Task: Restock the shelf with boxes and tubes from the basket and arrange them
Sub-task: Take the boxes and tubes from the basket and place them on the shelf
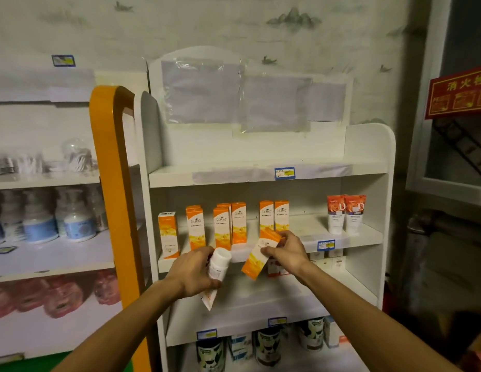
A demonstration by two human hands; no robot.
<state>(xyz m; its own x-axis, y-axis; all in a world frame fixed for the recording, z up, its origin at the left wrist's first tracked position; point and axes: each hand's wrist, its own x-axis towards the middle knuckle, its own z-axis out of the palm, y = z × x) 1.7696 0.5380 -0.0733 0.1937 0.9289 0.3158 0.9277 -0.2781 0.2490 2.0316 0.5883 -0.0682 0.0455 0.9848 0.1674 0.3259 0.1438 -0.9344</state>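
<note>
My left hand grips a white tube, cap up and tail pointing down, in front of the white shelf unit. My right hand pinches a tilted orange-and-white box just below the middle shelf's front edge. Several matching orange boxes stand upright in a row on that shelf. Two orange-and-white tubes stand cap down at its right end. The basket is out of view.
An orange-edged shelf unit with blue-labelled bottles and pink jars stands to the left. Small boxes sit on the shelf below my hands. Dark tins fill the bottom shelf. A red sign hangs at right.
</note>
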